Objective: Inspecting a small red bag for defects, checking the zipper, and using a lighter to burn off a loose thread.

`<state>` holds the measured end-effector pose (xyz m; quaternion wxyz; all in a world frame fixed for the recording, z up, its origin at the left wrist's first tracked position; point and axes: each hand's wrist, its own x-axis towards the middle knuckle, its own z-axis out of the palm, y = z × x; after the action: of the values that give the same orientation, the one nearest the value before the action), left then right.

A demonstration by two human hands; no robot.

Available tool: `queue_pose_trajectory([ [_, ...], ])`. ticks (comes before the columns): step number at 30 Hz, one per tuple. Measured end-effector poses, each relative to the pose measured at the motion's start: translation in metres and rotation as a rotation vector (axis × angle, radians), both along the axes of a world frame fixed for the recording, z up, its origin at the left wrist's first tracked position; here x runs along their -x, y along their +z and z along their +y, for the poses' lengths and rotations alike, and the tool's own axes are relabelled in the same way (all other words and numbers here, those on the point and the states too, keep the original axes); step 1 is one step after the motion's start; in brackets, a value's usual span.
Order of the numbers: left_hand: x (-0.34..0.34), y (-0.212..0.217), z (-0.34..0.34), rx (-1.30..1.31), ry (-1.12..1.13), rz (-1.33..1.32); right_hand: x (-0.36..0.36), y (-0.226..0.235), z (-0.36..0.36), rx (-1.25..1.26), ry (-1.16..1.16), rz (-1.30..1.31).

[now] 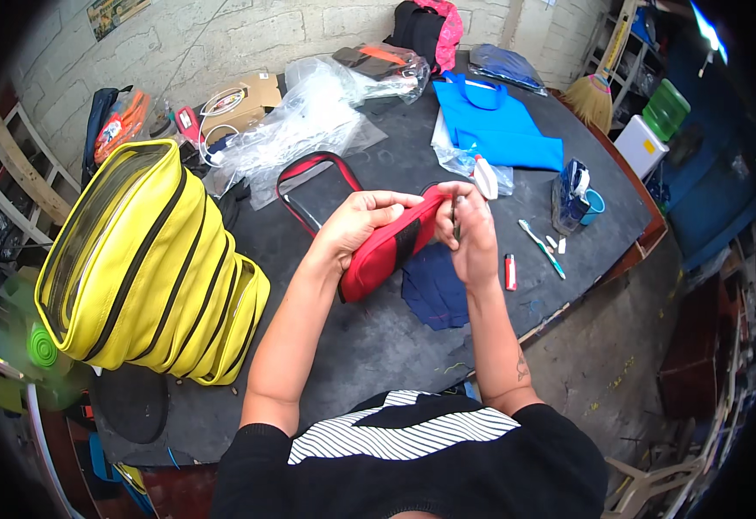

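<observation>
Two hands, left hand (356,227) and right hand (473,235), grip a red pouch (386,249) beside stacked yellow bags (149,268).

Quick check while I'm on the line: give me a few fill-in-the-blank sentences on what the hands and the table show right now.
1. The left hand grips a pouch whose main colour is ____.
2. The right hand holds small scissors at the pouch's ____ end.
3. The stack of bags on the person's left is ____ with black trim.
4. The folded fabric at the table's far side is ____.

Missing words: red; right; yellow; blue
</observation>
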<state>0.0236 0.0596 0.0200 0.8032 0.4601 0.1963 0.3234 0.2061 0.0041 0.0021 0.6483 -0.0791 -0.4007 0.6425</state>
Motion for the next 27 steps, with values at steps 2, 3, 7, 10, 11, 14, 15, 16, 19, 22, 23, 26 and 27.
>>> queue_pose_trajectory([
  [2,0.004,0.006,0.0,-0.054,0.011,0.049,0.012,0.006,-0.003,-0.154,-0.753,-0.7],
  [3,0.005,0.008,0.0,-0.105,0.022,0.095,0.01,0.008,-0.006,-0.154,-0.754,-0.699],
  [7,0.004,0.002,0.003,-0.101,0.055,0.047,0.013,0.02,-0.024,-0.14,-1.002,-1.062],
  [10,0.007,0.002,0.003,-0.089,0.057,0.045,0.02,0.032,-0.039,-0.251,-1.16,-1.399],
  [11,0.006,0.005,0.001,-0.091,0.07,0.067,0.019,0.033,-0.04,-0.249,-1.163,-1.401],
  [14,0.002,0.006,-0.002,-0.091,0.092,0.092,0.018,0.035,-0.041,-0.34,-1.206,-1.459],
  [15,0.002,0.006,-0.002,-0.089,0.102,0.096,0.019,0.036,-0.042,-0.35,-1.225,-1.48],
  [16,0.002,0.006,-0.002,-0.089,0.103,0.095,0.019,0.037,-0.042,-0.361,-1.244,-1.5],
  [19,0.002,0.005,-0.002,-0.104,0.081,0.094,0.02,0.04,-0.042,-0.406,-1.279,-1.536],
  [22,0.002,0.006,-0.003,-0.116,0.088,0.108,0.019,0.041,-0.042,-0.435,-1.292,-1.556],
  [23,0.002,0.005,-0.002,-0.116,0.087,0.106,0.019,0.042,-0.042,-0.434,-1.291,-1.557],
  [26,0.001,0.006,-0.003,-0.124,0.092,0.108,0.02,0.046,-0.043,-0.442,-1.286,-1.581],
  [27,0.001,0.007,-0.003,-0.131,0.098,0.112,0.02,0.047,-0.043,-0.443,-1.289,-1.584],
])
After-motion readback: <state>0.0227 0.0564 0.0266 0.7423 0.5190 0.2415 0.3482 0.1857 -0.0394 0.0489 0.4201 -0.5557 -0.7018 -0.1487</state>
